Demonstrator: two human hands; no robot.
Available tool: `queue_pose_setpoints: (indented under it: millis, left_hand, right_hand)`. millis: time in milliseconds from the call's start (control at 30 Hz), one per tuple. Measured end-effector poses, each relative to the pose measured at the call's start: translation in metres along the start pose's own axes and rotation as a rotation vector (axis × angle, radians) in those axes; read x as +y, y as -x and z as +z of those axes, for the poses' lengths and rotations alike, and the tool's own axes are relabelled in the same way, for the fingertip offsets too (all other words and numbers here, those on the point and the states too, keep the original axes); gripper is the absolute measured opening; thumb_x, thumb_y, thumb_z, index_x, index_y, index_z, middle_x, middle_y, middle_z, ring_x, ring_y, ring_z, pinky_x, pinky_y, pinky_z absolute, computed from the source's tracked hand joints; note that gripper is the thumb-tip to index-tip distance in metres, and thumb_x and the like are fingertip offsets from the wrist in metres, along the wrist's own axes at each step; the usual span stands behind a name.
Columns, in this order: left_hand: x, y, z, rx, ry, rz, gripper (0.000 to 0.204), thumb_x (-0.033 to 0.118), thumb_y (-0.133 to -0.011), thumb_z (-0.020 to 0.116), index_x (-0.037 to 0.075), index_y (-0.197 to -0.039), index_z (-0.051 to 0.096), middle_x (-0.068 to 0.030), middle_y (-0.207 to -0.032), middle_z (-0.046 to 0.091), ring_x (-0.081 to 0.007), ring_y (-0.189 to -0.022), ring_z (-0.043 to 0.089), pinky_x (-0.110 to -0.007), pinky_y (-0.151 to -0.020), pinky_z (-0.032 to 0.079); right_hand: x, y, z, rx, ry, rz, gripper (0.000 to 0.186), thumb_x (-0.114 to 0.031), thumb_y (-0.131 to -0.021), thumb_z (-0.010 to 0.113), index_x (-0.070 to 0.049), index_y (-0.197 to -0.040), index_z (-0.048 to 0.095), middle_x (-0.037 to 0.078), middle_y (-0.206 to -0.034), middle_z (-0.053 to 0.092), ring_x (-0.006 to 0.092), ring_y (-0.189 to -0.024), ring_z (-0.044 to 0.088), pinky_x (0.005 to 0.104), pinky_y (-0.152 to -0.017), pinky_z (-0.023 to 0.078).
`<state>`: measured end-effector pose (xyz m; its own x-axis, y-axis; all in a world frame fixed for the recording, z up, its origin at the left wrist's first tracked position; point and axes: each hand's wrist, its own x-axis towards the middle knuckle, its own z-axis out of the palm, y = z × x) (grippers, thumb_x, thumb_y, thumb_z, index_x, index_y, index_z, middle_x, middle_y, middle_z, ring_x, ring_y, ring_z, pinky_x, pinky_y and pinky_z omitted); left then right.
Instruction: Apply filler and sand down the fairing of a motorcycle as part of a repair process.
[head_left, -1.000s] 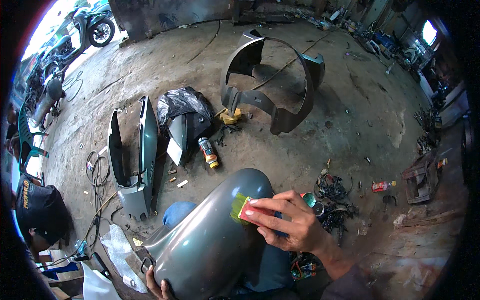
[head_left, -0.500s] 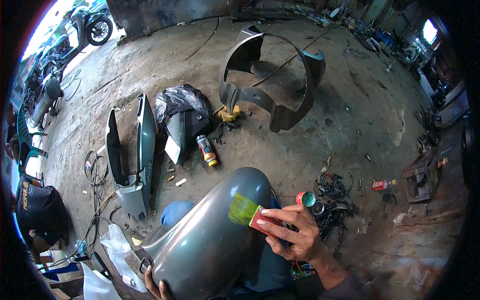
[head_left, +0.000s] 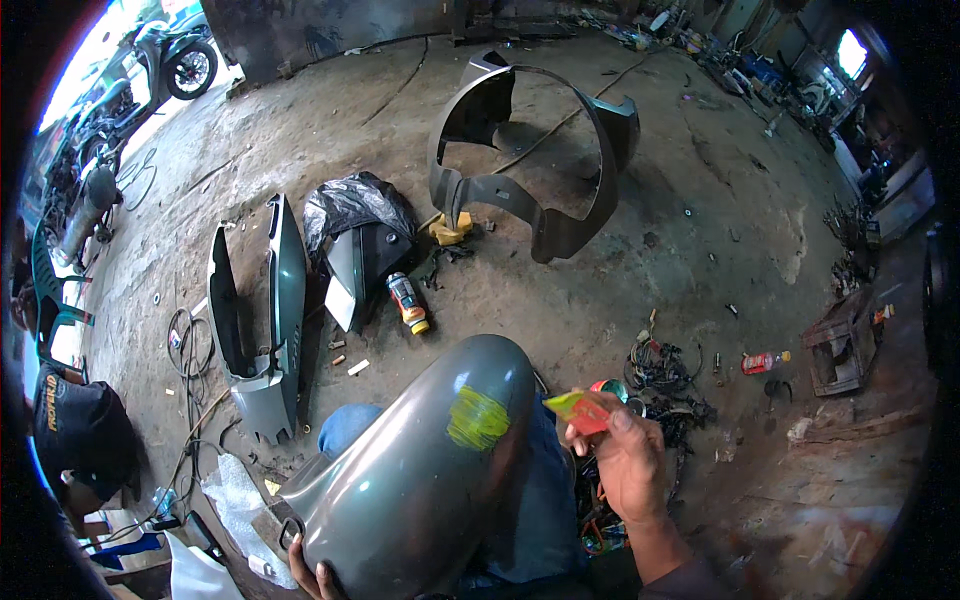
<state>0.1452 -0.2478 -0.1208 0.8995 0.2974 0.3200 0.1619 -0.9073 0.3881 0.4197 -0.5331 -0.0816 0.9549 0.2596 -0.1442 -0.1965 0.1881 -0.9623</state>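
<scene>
A glossy grey motorcycle fender (head_left: 390,490) lies across my lap. On its upper right side is a patch of yellow-green putty (head_left: 478,418) with streaky strokes. My right hand (head_left: 632,468) pinches a small red spreader (head_left: 590,414) with yellow-green putty along its edge. The spreader is apart from the fender, off its right side. At the fender's lower left edge, the fingers of my left hand (head_left: 312,572) curl against it; the rest of that hand is hidden below. Behind the spreader, an open red tin (head_left: 608,388) is partly covered.
Ahead on the floor stands a dark round-framed body panel (head_left: 575,225). Another grey panel (head_left: 287,290), a black plastic bag (head_left: 360,205) and a bottle (head_left: 407,302) lie to the left. Tangled wiring (head_left: 660,365) sits at right, near a red bottle (head_left: 765,361).
My right hand has lifted the spreader off the fender and moved it right, turning the palm side up. The putty patch now shows whole. My left hand stays at the edge.
</scene>
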Motion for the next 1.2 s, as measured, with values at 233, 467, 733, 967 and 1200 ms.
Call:
queue_pose_setpoints:
  millis: [233,467,733,967,1200]
  left_hand:
    - [0.005,-0.001,0.012,0.019,0.081,0.001,0.13,0.039,-0.068,0.102,0.018,-0.171,0.025,-0.0296,-0.171,0.029,-0.0541,-0.154,0.035,-0.07,-0.122,0.033]
    - [0.012,-0.008,-0.002,0.018,0.068,-0.007,0.13,0.038,-0.067,0.102,0.017,-0.17,0.026,-0.0297,-0.171,0.028,-0.0546,-0.154,0.035,-0.07,-0.122,0.033]
    - [0.001,0.003,0.003,0.029,0.053,0.003,0.127,0.042,-0.069,0.101,0.016,-0.17,0.027,-0.0305,-0.171,0.029,-0.0541,-0.154,0.036,-0.07,-0.122,0.033]
    - [-0.002,0.007,0.003,0.003,0.004,-0.039,0.13,0.047,-0.069,0.101,0.017,-0.171,0.027,-0.0304,-0.172,0.029,-0.0543,-0.154,0.036,-0.07,-0.121,0.033]
    - [-0.017,0.023,0.009,-0.06,0.034,-0.143,0.13,0.048,-0.069,0.1,0.019,-0.172,0.026,-0.0298,-0.172,0.029,-0.054,-0.154,0.037,-0.07,-0.121,0.033]
  right_hand:
    - [-0.002,-0.004,0.014,0.066,0.018,-0.087,0.046,-0.028,-0.111,0.053,0.008,-0.135,0.072,0.014,-0.12,0.072,0.0153,-0.096,0.064,0.0298,-0.085,0.051]
    - [-0.006,0.0,0.021,0.017,0.346,-0.258,0.047,-0.029,-0.107,0.056,0.007,-0.131,0.075,0.016,-0.13,0.071,0.0186,-0.104,0.065,0.0337,-0.091,0.054]
    - [-0.006,-0.004,0.025,-0.124,0.919,-0.667,0.031,-0.023,-0.095,0.07,-0.011,-0.118,0.086,0.005,-0.121,0.076,0.0235,-0.1,0.065,0.0364,-0.091,0.057]
    - [-0.016,-0.006,0.031,-0.206,0.996,-0.756,0.035,-0.018,-0.092,0.078,-0.018,-0.127,0.083,0.001,-0.124,0.074,0.0237,-0.104,0.062,0.0364,-0.093,0.056]
    - [-0.037,-0.032,0.043,-0.401,0.936,-0.835,0.033,-0.015,-0.091,0.08,-0.014,-0.123,0.083,0.003,-0.127,0.074,0.0235,-0.102,0.064,0.0355,-0.091,0.058]
